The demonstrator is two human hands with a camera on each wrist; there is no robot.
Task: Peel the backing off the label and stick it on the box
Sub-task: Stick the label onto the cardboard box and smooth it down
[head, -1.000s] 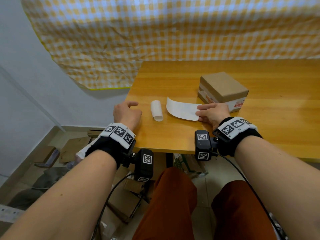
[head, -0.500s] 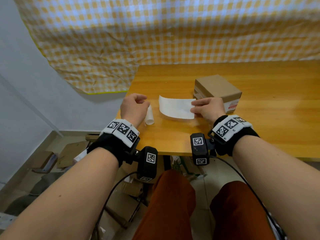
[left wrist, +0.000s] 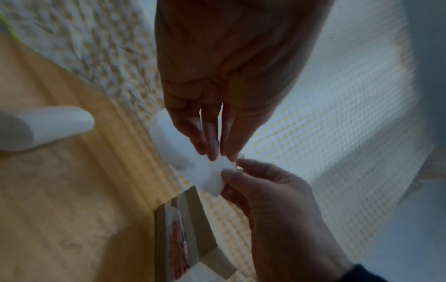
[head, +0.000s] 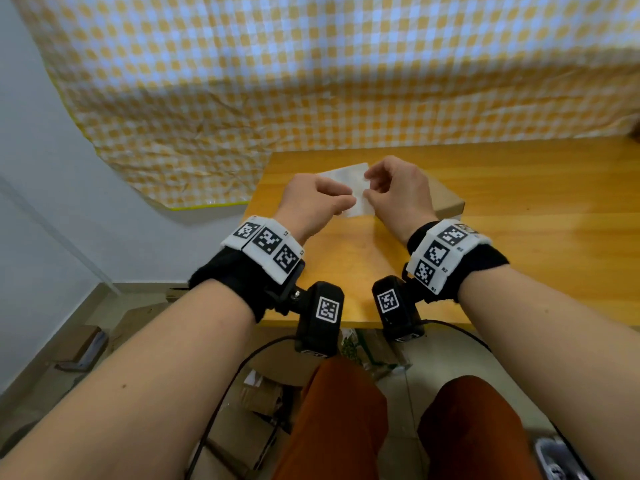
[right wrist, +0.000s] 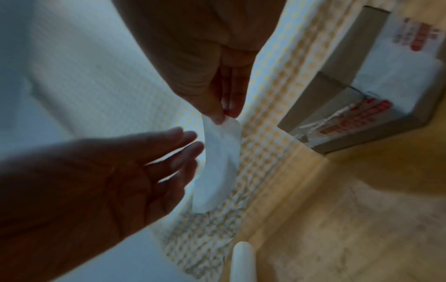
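Two hands (head: 313,202) (head: 398,192) hold the label (head: 360,197), hiding the box (head: 446,202).

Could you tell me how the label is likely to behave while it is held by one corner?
Probably floppy: the label bows in a curve below the right hand's pinch. Likely very light, since two fingertips carry it. It may fold onto itself, so the left hand should steady it.

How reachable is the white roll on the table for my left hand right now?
Probably yes: the roll lies uncovered on the table near the left hand, nothing between them. That hand is up at the label, though, and would have to leave it to the right hand.
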